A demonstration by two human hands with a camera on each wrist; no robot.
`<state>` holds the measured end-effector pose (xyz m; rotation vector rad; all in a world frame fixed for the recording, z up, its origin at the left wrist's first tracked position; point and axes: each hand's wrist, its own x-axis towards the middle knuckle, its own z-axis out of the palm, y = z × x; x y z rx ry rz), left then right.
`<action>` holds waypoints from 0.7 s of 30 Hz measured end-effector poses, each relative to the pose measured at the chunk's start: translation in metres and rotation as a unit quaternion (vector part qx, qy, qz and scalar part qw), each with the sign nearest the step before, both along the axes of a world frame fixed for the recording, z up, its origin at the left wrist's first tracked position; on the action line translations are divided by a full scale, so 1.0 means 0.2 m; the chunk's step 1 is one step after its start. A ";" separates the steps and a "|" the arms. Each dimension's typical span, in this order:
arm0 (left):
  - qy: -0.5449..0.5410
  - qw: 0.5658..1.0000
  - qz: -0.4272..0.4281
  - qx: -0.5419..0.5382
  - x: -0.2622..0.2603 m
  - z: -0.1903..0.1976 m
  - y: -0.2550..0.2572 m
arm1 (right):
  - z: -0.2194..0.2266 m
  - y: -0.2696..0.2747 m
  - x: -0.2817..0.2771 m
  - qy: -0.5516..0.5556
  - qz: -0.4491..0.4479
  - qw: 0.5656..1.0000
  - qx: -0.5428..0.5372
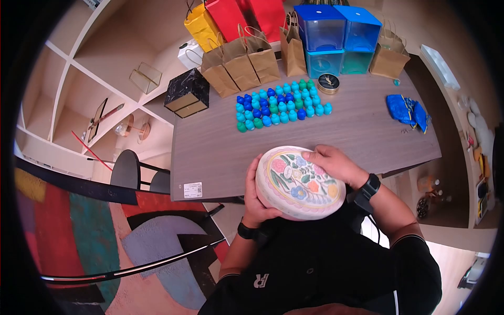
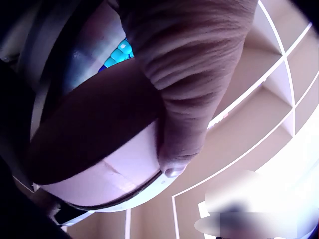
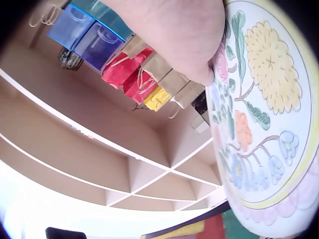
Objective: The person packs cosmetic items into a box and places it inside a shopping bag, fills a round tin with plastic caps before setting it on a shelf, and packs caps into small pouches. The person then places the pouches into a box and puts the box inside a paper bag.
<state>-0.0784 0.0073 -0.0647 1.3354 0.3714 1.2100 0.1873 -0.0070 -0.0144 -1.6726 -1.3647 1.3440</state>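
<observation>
An oval box (image 1: 294, 186) with a flower-patterned lid is held in both hands over the table's near edge, in front of the body. My left hand (image 1: 254, 202) grips its left side, the thumb along the near side wall. At the far right edge my right hand (image 1: 336, 163) holds it, thumb on the lid; its other fingers are mostly hidden. The left wrist view shows the box's dark underside (image 2: 99, 124) and pale side wall. Up close in the right wrist view, the lid (image 3: 269, 139) has raised yellow, orange and blue flowers.
On the table (image 1: 210, 147), several blue, turquoise and green small pieces (image 1: 283, 105) stand in rows. Behind them are paper bags (image 1: 241, 63), clear blue boxes (image 1: 336, 39) and a black marbled box (image 1: 187, 93). A round compact (image 1: 328, 84) and a blue pouch (image 1: 407, 111) lie rightward.
</observation>
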 end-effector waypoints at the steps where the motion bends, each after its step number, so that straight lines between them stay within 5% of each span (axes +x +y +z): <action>1: -0.008 0.999 -0.032 -0.028 -0.01 0.02 0.01 | -0.04 -0.01 -0.03 0.027 0.001 1.000 0.000; 4: -0.042 0.992 -0.087 -0.083 -0.02 0.03 0.00 | -0.02 -0.04 -0.09 0.075 0.012 0.997 -0.005; 6: -0.041 0.989 -0.099 -0.102 -0.04 -0.01 -0.01 | -0.01 -0.04 -0.10 0.204 -0.042 0.977 -0.041; 10: -0.024 0.983 -0.125 -0.132 -0.04 0.05 -0.02 | 0.01 -0.05 -0.07 0.182 -0.007 0.981 -0.072; 15: -0.011 0.985 -0.132 -0.109 -0.06 0.02 0.00 | -0.05 -0.08 -0.06 0.233 -0.004 0.971 0.043; 21: 0.004 0.984 -0.140 -0.107 -0.07 0.01 0.01 | -0.01 -0.06 -0.05 0.261 -0.023 0.965 0.000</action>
